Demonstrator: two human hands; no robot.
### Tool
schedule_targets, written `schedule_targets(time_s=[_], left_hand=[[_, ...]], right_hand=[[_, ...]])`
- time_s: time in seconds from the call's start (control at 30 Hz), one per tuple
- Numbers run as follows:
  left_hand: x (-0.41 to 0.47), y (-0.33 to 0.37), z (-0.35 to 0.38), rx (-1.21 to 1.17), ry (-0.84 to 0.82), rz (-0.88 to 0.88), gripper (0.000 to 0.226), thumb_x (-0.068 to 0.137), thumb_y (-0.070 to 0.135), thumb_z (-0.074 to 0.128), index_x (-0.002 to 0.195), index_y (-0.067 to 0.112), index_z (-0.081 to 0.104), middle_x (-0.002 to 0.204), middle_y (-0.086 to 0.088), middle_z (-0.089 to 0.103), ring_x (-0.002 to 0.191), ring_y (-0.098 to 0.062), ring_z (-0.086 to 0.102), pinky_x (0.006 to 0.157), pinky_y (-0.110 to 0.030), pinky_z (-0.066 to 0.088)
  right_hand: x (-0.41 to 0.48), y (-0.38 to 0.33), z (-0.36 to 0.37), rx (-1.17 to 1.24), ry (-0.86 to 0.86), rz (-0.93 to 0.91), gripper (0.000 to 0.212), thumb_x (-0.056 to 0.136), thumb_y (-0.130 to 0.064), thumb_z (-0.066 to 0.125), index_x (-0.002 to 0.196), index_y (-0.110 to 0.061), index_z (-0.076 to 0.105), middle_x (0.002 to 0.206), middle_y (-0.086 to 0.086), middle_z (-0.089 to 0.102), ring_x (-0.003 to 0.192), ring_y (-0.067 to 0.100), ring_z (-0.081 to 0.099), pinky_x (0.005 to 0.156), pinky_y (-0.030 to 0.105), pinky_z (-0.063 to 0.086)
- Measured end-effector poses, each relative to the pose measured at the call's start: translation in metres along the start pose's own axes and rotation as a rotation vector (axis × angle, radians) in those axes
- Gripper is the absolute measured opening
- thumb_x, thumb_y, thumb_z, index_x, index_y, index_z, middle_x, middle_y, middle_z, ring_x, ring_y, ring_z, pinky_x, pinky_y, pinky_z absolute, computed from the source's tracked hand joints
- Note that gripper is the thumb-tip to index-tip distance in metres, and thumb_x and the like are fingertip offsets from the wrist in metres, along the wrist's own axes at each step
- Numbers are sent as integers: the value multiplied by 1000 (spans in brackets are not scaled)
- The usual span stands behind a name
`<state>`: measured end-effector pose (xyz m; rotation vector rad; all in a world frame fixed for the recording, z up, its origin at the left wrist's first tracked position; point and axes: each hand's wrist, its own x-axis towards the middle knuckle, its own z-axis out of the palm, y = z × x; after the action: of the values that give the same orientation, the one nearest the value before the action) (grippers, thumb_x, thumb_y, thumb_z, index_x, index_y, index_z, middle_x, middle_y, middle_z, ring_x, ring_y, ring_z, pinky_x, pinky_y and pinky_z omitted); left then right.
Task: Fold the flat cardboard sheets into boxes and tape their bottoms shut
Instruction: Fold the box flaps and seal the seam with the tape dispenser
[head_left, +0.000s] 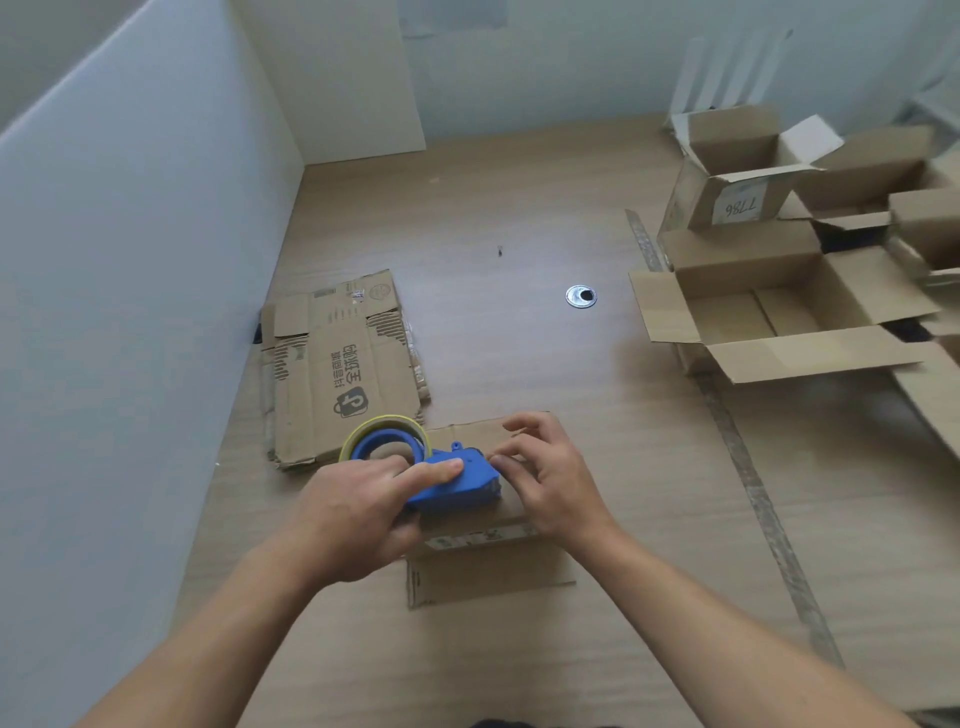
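The left hand (358, 512) grips the blue tape dispenser (457, 480) over the cardboard box (488, 577). The dispenser's long axis lies left to right, nose toward the right hand (556, 483). The right fingers (514, 451) curl at the nose; whether they pinch tape is unclear.

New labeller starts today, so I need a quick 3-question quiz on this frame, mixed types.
1. True or false: the left hand grips the blue dispenser.
2. Where does the flat cardboard stack lie? A) by the white wall, beyond the dispenser. B) inside an open box. C) on top of the dispenser.
3. Fill in: the open boxes stand on the person's ____ side.
Key: 1 true; 2 A; 3 right.
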<state>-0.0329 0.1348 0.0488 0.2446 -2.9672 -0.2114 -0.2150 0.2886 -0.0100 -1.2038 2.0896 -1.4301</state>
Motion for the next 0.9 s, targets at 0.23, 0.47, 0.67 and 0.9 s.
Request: schedule_targets(time_s=[0.23, 0.47, 0.67, 0.9], left_hand=[[22, 12, 5, 49, -38, 2, 55, 78, 49, 48, 132, 46, 43, 72, 12, 57, 54, -13, 56, 38, -25, 39], [22, 10, 7, 53, -52, -3, 55, 79, 50, 44, 133, 49, 40, 77, 14, 62, 57, -13, 59, 38, -25, 42], [26, 13, 7, 78, -64, 13, 55, 78, 50, 45, 132, 48, 42, 74, 14, 61, 55, -13, 59, 38, -25, 41], [26, 13, 5, 65, -68, -1, 53, 78, 51, 43, 131, 48, 42, 77, 15, 63, 55, -13, 60, 38, -27, 42]], right_hand=[[-3, 3, -23, 71, 71, 64, 7, 87, -16, 72, 82, -20, 74, 136, -7, 38, 127, 1, 42, 94, 7, 38], [-12, 13, -89, 89, 165, 173, 13, 87, -11, 72, 77, -18, 73, 126, -5, 44, 120, 5, 51, 87, 10, 47], [-13, 24, -97, 70, 204, 305, 18, 89, -13, 71, 71, -12, 71, 115, -5, 46, 107, 0, 53, 77, 12, 48], [-16, 49, -80, 175, 40, 656, 23, 91, -21, 61, 75, -4, 61, 104, 4, 49, 91, 21, 59, 93, 51, 53]])
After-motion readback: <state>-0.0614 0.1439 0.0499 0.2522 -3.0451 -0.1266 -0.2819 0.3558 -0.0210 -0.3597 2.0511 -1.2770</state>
